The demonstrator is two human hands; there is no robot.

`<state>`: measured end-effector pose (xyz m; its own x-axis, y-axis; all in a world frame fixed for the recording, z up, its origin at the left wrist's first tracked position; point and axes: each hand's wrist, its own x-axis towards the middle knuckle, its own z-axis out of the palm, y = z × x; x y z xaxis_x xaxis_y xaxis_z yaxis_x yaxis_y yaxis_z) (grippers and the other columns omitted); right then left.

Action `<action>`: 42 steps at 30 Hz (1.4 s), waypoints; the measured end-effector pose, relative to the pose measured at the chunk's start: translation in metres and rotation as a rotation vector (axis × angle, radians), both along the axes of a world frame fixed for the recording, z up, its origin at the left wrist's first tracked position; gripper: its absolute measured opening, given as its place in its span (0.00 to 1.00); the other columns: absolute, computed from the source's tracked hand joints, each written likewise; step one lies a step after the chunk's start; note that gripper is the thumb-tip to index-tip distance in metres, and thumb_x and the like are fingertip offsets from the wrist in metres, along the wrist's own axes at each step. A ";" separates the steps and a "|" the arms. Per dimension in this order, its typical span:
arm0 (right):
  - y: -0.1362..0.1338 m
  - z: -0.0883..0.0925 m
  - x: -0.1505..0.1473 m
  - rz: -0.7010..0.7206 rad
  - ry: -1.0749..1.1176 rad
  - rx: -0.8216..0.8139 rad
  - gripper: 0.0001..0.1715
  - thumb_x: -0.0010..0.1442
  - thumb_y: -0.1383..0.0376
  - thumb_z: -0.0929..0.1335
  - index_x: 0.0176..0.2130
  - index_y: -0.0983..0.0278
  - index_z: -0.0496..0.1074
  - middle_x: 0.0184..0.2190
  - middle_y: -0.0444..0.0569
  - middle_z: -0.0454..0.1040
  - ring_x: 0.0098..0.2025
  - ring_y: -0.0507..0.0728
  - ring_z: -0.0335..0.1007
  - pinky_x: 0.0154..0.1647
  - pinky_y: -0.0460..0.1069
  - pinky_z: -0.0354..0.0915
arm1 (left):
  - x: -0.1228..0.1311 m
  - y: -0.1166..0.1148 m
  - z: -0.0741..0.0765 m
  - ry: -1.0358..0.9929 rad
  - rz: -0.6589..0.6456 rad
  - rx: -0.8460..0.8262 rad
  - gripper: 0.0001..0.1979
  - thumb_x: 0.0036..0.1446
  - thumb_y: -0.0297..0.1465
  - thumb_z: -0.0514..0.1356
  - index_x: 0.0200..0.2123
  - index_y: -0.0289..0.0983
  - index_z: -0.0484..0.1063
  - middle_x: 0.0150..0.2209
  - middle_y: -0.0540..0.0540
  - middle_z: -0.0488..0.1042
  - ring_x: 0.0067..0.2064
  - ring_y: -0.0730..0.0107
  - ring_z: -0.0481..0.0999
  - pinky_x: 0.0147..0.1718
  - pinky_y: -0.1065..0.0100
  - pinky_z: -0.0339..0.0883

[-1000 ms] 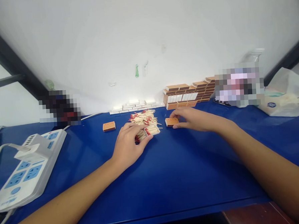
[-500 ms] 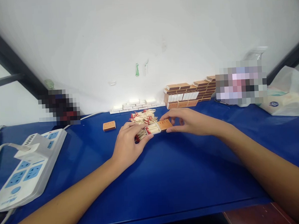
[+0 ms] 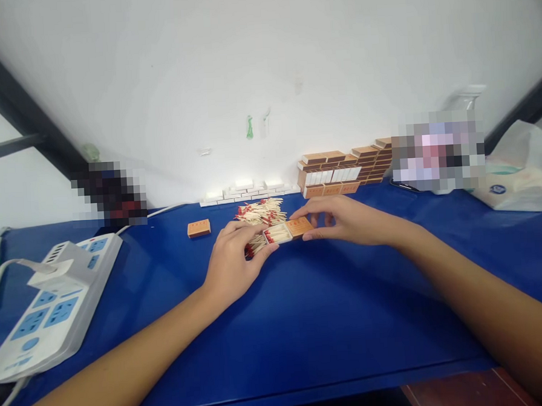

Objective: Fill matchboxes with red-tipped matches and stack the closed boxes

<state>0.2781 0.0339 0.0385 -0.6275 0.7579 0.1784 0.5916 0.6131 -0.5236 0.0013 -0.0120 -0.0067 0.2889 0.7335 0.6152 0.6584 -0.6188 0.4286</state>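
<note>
My left hand (image 3: 234, 262) rests on the blue table (image 3: 304, 322), its fingers pinched on the left end of a white matchbox tray (image 3: 277, 233) filled with matches. My right hand (image 3: 344, 220) grips an orange matchbox sleeve (image 3: 299, 226) and holds it against the tray's right end, partly over it. A loose pile of red-tipped matches (image 3: 260, 212) lies just behind the tray. Another orange matchbox (image 3: 198, 228) lies alone to the left.
Along the wall stand a low row of white trays (image 3: 247, 191) and a stack of orange matchboxes (image 3: 342, 170). A white and blue power strip (image 3: 49, 299) sits at the left. A plastic bag (image 3: 519, 172) lies at the far right.
My right hand picked up the orange sleeve from the table and brought it left to the tray's right end. My left hand stayed on the tray.
</note>
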 end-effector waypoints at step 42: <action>-0.015 -0.008 -0.024 -0.017 0.398 -0.308 0.30 0.53 0.54 0.79 0.54 0.59 0.79 0.42 0.48 0.81 0.42 0.57 0.77 0.47 0.55 0.75 | 0.001 -0.003 0.004 -0.170 -0.058 -0.084 0.20 0.56 0.40 0.73 0.51 0.42 0.79 0.47 0.44 0.80 0.49 0.60 0.79 0.51 0.55 0.75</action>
